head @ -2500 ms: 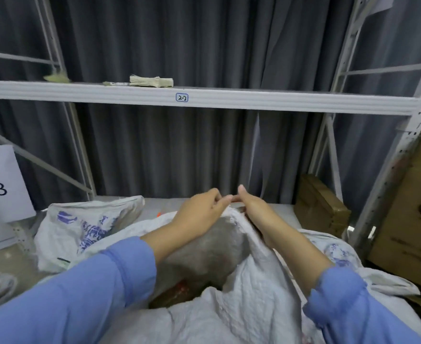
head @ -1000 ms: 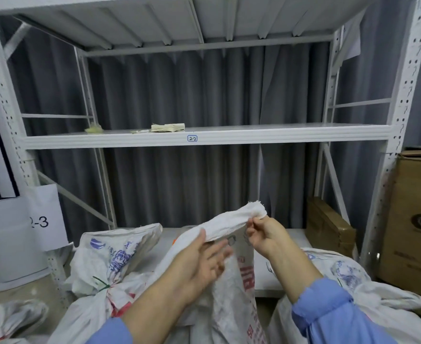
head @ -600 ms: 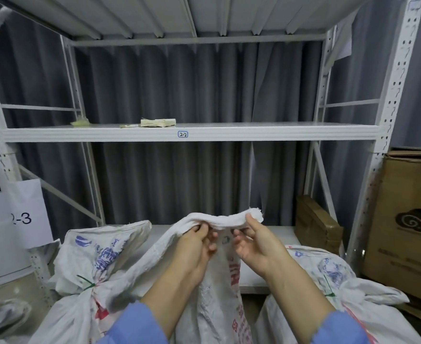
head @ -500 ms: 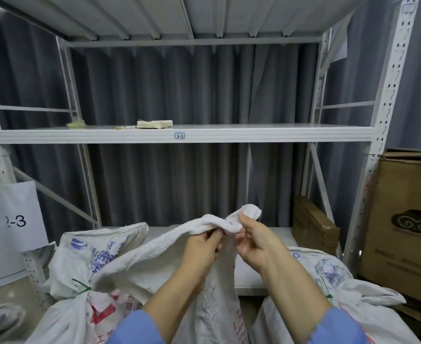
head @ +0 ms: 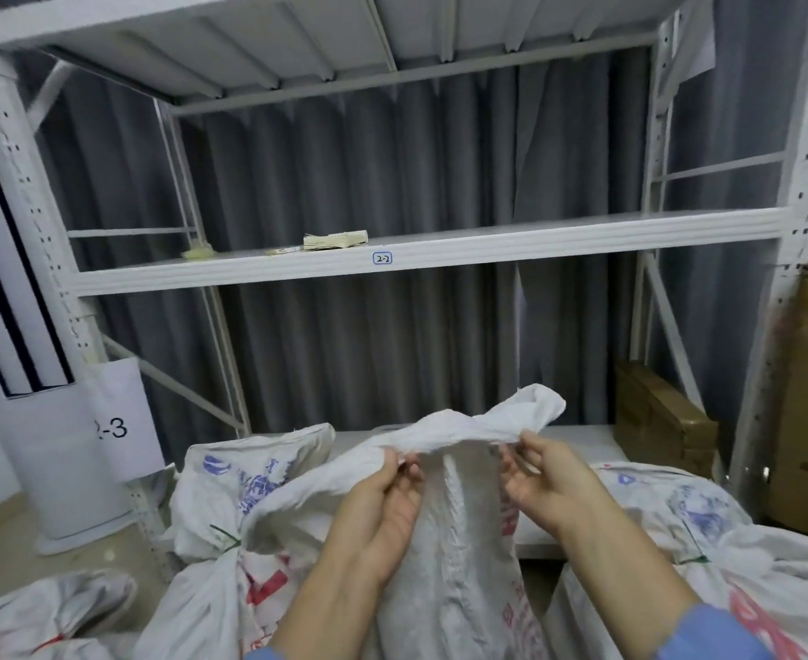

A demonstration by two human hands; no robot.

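Here's the white woven plastic sack with red lettering (head: pixel 459 564), standing upright right in front of the person, between the forearms; its twisted mouth (head: pixel 469 433) is gathered into a rope that runs level across the top, loose end flopping up to the right; the left hand (head: pixel 383 497) has its grip clamped on that rope, fingers and thumb curled round the cloth; the right hand (head: pixel 550 478) comes up under the other stretch, but the fingertips blur into the cloth, so I cannot tell whether that grip pinches or merely props it; looks like a knot in the making.

Now the danger: stiff woven plastic wants to spring back, so if either grip slackens mid-twist the rope unwinds and the mouth falls open; pull too hard sideways and the sack could tip onto the blue-printed white sack with a green tie (head: pixel 254 473) close on the left, or the second blue-printed sack (head: pixel 678 507) on the right.

Behind them, the low white shelf board (head: pixel 583 440); a brown cardboard box (head: pixel 659 416); the white metal shelf labelled 2-2 (head: pixel 535 235) carrying a small stack of pale papers (head: pixel 335 240); grey curtain (head: pixel 392 183) at the back.
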